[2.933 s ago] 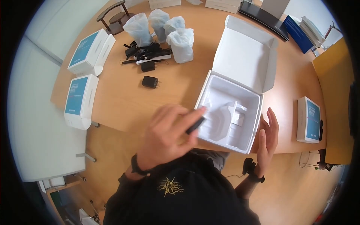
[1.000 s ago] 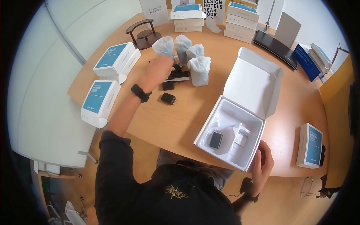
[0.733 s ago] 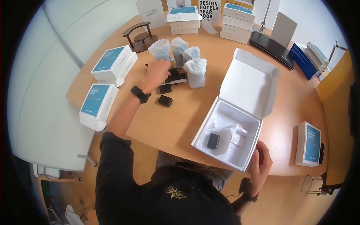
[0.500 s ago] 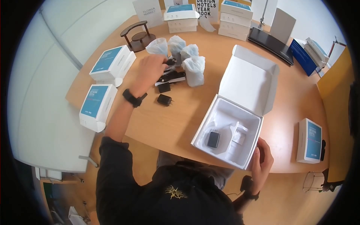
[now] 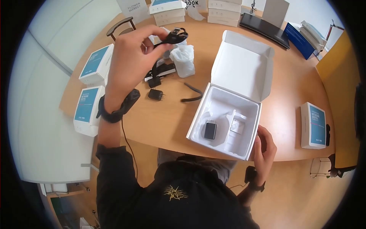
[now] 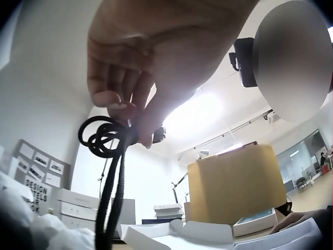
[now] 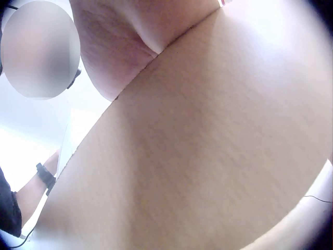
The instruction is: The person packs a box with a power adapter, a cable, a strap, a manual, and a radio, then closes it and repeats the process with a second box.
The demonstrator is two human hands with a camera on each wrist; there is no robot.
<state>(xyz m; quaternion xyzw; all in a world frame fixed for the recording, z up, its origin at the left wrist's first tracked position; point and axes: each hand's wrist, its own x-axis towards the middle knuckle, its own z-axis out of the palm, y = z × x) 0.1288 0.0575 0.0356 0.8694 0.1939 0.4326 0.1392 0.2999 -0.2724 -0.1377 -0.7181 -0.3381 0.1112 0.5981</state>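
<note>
My left hand (image 5: 131, 57) is raised over the table's left side and pinches a bundled black USB cable (image 5: 176, 37) between thumb and fingertips. In the left wrist view, loops of the cable (image 6: 101, 138) stick out beside the fingers and two strands hang down. My right hand (image 5: 267, 150) rests against the right side of the open white box (image 5: 244, 70), fingers relaxed along its wall. A black power adapter (image 5: 210, 130) lies in the left hollow of the box's moulded tray (image 5: 232, 147). The right wrist view shows mostly the table's underside (image 7: 171, 156).
Two more adapters, one (image 5: 155, 94) in front, lie below a pile of black cables (image 5: 166, 68). White-bagged items (image 5: 183, 61) stand behind. A short curved black piece (image 5: 197, 91) shows left of the box. Blue-white boxes stand left (image 5: 87, 107) and right (image 5: 314, 126).
An adapter went from my left hand into the tray. The left hand then reached to the cable pile and lifted a cable toward me. My right hand came against the box; the curved black piece appeared.
</note>
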